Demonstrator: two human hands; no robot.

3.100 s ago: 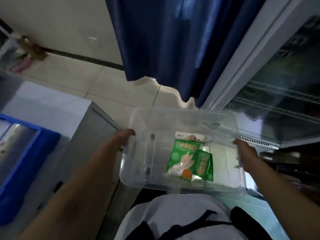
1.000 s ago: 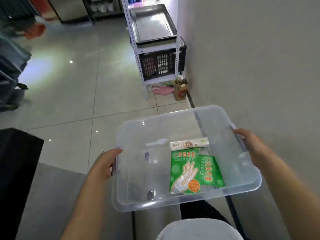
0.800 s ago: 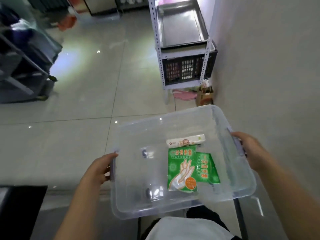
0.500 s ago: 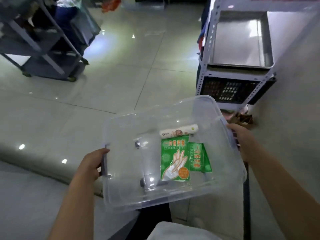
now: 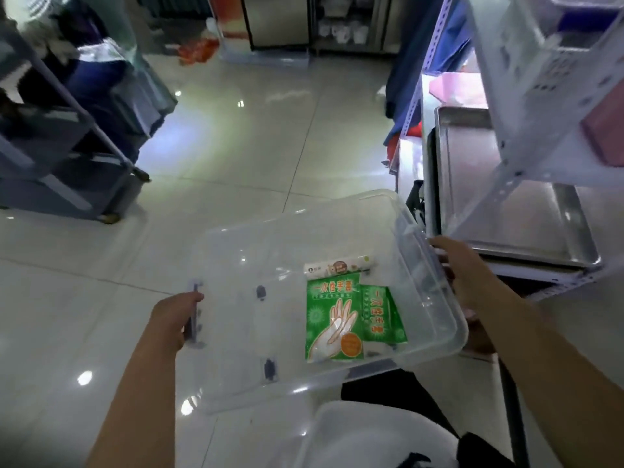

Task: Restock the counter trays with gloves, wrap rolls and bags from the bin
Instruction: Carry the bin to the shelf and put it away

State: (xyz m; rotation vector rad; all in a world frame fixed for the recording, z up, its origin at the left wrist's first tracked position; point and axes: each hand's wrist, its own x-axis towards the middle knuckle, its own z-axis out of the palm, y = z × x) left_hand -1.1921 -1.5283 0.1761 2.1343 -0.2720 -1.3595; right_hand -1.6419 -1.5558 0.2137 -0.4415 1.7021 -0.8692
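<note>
Clear plastic bin (image 5: 236, 332), carried at lower centre of frame.
Left hand (image 5: 175, 315) and right hand (image 5: 462, 268) fingers grip its end handles; inside: two green glove packets (image 5: 332, 319), one wrap roll (image 5: 339, 266).

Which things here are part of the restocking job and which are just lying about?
Job:
bin, held at its ends by left hand and right hand
glove packs, lying in the bin
roll, lying in the bin

Lying about:
metal tray on rack
cart
white crate
</note>
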